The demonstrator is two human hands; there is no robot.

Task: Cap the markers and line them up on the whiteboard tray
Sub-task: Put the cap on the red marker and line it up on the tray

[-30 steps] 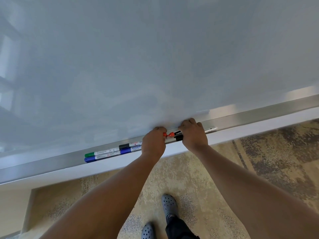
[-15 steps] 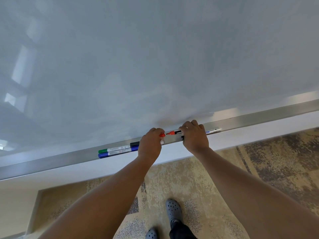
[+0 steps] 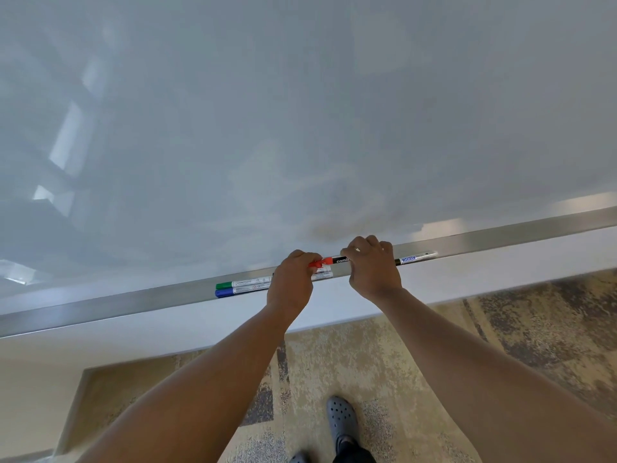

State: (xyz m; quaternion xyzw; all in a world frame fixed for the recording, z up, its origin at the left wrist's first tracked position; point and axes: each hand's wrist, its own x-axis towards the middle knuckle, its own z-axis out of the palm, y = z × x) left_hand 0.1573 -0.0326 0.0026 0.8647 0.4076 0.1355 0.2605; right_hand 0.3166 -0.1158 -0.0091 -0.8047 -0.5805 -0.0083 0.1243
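Capping in hand: left hand pinches red cap; right hand grips red marker above tray. Cap appears unseated; next move likely needs axial push, then laying beside green marker.

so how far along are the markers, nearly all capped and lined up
Done: the green marker and blue marker lie capped, side by side in the tray. In hand: the left hand and right hand hold the red marker between them. Left: the black marker lies apart, further right.
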